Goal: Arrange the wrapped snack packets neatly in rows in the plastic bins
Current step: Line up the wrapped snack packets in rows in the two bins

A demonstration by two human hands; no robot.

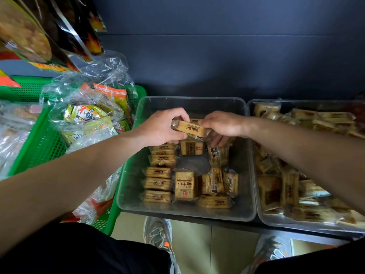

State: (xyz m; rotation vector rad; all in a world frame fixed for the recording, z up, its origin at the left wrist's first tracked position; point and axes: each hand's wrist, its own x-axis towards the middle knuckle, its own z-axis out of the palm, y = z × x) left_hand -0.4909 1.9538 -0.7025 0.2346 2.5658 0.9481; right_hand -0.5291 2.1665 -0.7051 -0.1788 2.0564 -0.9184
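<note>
A clear plastic bin (246, 194) in the middle holds several tan wrapped snack packets (157, 183). Those along its left side lie in a neat column, the others are loose. My left hand (160, 127) grips one tan packet (190, 128) above the bin's far half. My right hand (223, 124) pinches the same packet's right end, its lower fingers reaching down toward the loose packets. A second clear bin (262, 214) on the right is heaped with the same packets (290, 186) in disorder.
Green mesh baskets (39, 147) at left hold clear bags of yellow and orange snack packs (88, 115). Large snack bags (29, 32) hang at top left. A dark wall stands behind the bins. Grey shoes (158, 234) show on the tiled floor below.
</note>
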